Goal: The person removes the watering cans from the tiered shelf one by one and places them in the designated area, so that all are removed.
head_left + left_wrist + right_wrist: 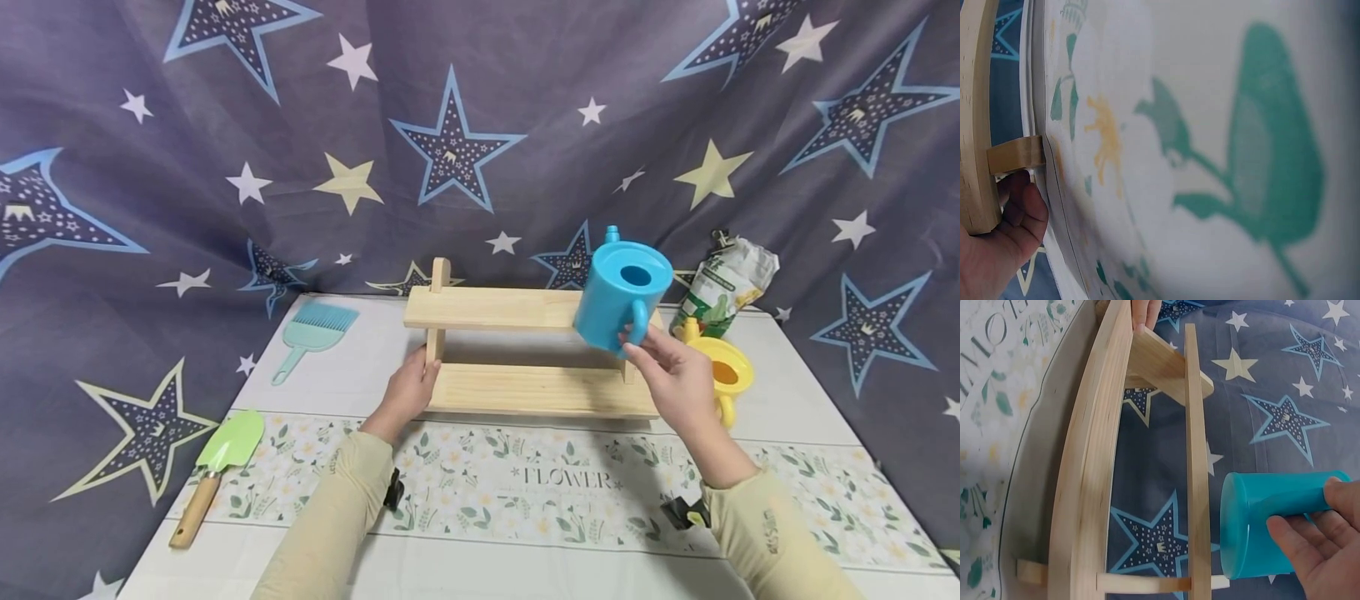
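A blue watering can (617, 300) hangs over the right end of a two-tier wooden shelf (495, 308). My right hand (675, 377) grips it by the handle, its spout turned toward the back. In the right wrist view, a small gap shows between the can's base (1235, 525) and the upper board (1197, 456). My left hand (405, 392) holds the shelf's left end, by the side post and lower board. The left wrist view shows curled fingers (1030, 209) beside the wooden post (1016, 155); where they press is partly hidden.
Behind my right hand stands a yellow watering can (726, 371), near a clipped white-and-green bag (723, 283). A teal dustpan with a brush (315, 329) lies at the back left. Nearer on the left is a green trowel (225, 454). A star-patterned curtain (480, 225) borders the table.
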